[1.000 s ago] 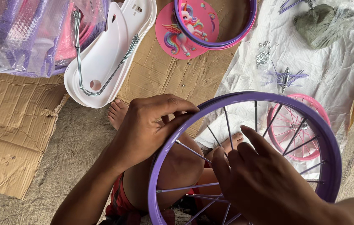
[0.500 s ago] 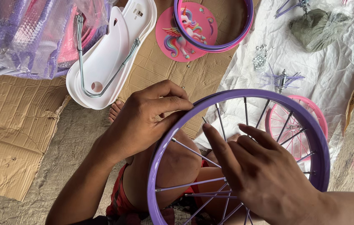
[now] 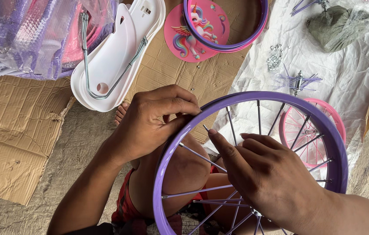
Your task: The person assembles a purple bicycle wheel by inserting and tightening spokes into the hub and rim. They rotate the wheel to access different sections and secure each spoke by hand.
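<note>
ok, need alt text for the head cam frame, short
Seen from above, a person's left hand grips the rim of a purple spoked wheel resting over their knee, while the right hand pinches a spoke near the rim. Around it lie white fenders on cardboard, a pink unicorn disc and a pink wheel.

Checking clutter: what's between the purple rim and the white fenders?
Head view: the left hand gripping the purple rim, then bare brown cardboard up to the white fenders.

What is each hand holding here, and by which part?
Left hand grips the purple wheel rim at its upper left edge; right hand fingers pinch a spoke end near the rim.
</note>
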